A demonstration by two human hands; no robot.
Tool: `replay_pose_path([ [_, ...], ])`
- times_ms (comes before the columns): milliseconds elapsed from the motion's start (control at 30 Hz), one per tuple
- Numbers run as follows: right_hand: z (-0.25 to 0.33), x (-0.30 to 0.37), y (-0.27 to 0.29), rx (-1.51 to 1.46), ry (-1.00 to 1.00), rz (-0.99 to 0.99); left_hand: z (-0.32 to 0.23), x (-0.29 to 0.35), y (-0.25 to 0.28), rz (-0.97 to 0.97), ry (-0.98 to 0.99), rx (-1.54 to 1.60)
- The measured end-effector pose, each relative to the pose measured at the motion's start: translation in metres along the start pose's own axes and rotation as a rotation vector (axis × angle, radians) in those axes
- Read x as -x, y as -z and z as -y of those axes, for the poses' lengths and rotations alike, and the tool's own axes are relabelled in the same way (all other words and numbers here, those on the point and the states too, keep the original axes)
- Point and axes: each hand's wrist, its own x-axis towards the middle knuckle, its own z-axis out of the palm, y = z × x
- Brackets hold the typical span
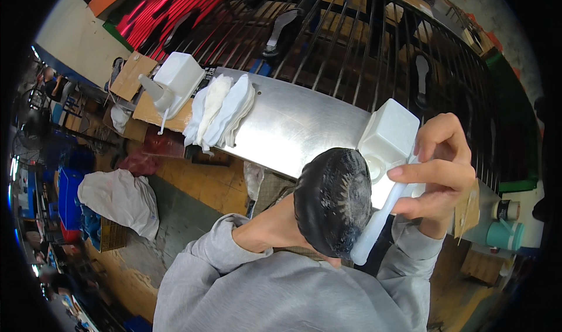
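My left hand (282,222) holds up a black shoe upper (322,200) in front of my chest; most of its fingers are hidden behind the upper. The upper's rounded end shows gathered pleats and a whitish, rough-looking patch on one side. Between thumb and fingers, my right hand (439,171) pinches a long white brush (380,221), whose lower end touches or nearly touches the upper's right edge. Just beyond that hand stands a white plastic glue container (391,127) with a round opening facing me.
On the metal worktop (304,118) lies a stack of pale insoles (221,111). Left of it, another white container (178,77) holds a brush. Behind runs a rack of metal rods (345,57) carrying shoe parts (283,31). A teal pot (504,235) sits at right, a white sack (120,200) at left.
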Motion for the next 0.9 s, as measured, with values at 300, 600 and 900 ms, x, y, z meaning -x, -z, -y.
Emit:
replay_pose_path([
  [300,-0.035,0.040,-0.001,-0.299,-0.364,0.153,0.000,0.007,0.002,-0.286,-0.268,-0.332],
  [600,-0.028,0.008,-0.010,-0.154,-0.311,0.047,0.015,0.001,0.016,-0.382,-0.128,0.061],
  [900,-0.039,0.121,0.061,-0.290,-0.733,0.019,0.038,0.061,0.059,-0.358,-0.086,0.546],
])
